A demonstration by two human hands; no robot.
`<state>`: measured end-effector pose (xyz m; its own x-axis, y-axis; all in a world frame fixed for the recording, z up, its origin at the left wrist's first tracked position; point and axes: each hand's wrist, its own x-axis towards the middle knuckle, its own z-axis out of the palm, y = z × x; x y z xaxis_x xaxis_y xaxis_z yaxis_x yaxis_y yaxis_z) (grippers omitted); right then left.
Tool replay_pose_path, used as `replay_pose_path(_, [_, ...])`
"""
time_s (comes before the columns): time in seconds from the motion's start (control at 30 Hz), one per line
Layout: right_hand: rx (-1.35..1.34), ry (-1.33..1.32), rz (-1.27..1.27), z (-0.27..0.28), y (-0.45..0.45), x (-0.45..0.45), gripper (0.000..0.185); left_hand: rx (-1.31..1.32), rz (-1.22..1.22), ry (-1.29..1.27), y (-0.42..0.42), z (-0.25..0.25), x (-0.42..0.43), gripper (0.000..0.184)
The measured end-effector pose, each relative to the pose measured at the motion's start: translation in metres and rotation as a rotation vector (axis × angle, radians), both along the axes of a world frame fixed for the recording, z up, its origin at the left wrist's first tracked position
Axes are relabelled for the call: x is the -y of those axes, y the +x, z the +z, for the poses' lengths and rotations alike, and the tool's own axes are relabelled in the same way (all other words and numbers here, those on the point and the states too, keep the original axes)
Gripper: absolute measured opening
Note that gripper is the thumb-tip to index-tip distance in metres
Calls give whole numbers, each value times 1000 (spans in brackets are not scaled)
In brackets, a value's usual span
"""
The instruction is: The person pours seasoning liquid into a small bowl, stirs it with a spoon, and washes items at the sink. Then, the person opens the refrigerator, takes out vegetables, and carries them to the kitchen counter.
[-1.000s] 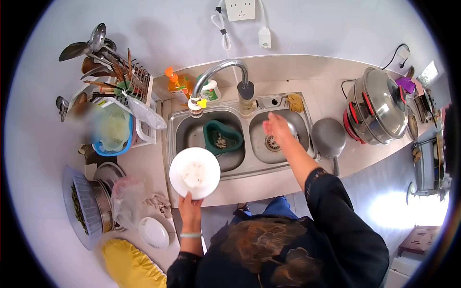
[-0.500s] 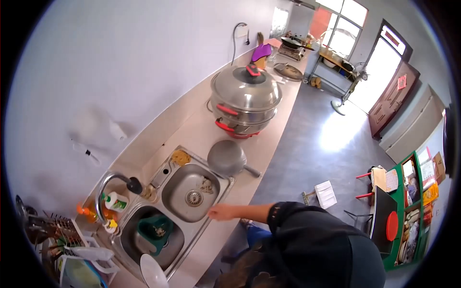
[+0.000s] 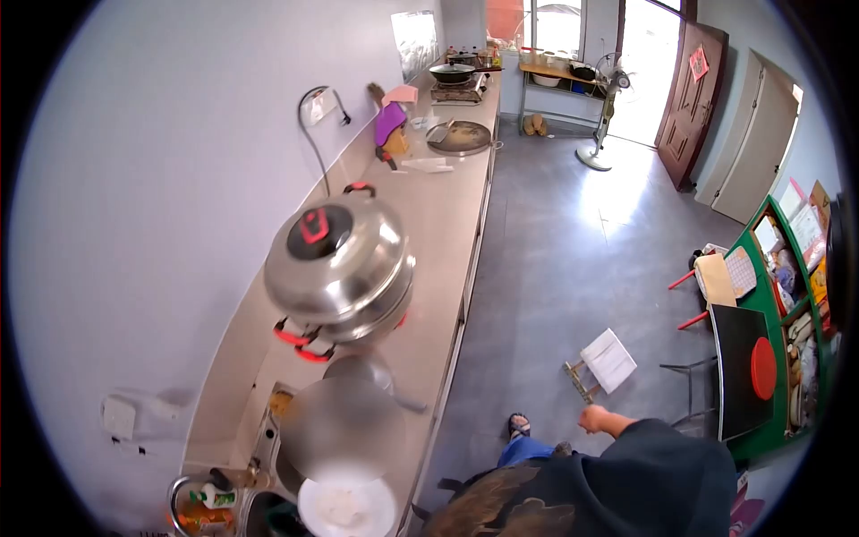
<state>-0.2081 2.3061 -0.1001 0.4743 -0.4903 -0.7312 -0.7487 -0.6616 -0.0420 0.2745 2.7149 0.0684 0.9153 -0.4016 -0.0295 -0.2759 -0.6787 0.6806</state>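
I can't tell my left hand's grip, as it is out of view, nor whether my right hand point(image 3: 594, 418), above the floor point(image 3: 537, 268), is clenched. The white plate point(image 3: 347, 508), beside the sink point(image 3: 263, 449), seems light, stiff, breakable; I'd hold its rim.

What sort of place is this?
Most likely a kitchen: a big lidded pot stands on the long counter, a pan sits on a stove farther along, and a tap shows at the near end.

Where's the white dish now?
In the head view, the white dish is at the bottom, left of centre, below the steel pot, right of the white bottle.
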Motion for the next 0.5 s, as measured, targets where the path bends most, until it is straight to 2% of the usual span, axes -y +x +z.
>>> replay_pose_path(0.03, [-7, 88, -166, 6, -14, 7, 26, 233, -303, 328, -6, -5, 35, 26])
replay_pose_path(0.07, [20, 77, -252, 3, -28, 18, 25, -70, -185, 50, -23, -14, 73, 27])
replay_pose_path(0.1, [42, 61, -340, 3, -42, 30, 26, -372, -56, -232, -47, 4, 137, 28])
replay_pose_path(0.17, [143, 14, -516, 11, -64, 62, 26, -1121, 14, -970, -73, 11, 238, 37])
replay_pose_path(0.27, [407, -90, -749, 35, -86, 110, 23, -1308, -40, -816, -99, 26, 352, 38])
replay_pose_path(0.3, [481, -44, -935, 42, -94, 124, 21, -1355, -63, -786, -103, 19, 383, 40])
replay_pose_path(0.37, [634, 60, -1313, 54, -103, 147, 19, -1431, -43, -775, -105, 0, 442, 34])
replay_pose_path(0.4, [668, 24, -1377, 59, -106, 155, 17, -1447, 14, -775, -106, -7, 470, 34])
replay_pose_path(0.5, [646, 17, -1462, 28, -134, 167, 16, -1455, 56, -827, -102, -24, 550, 33])
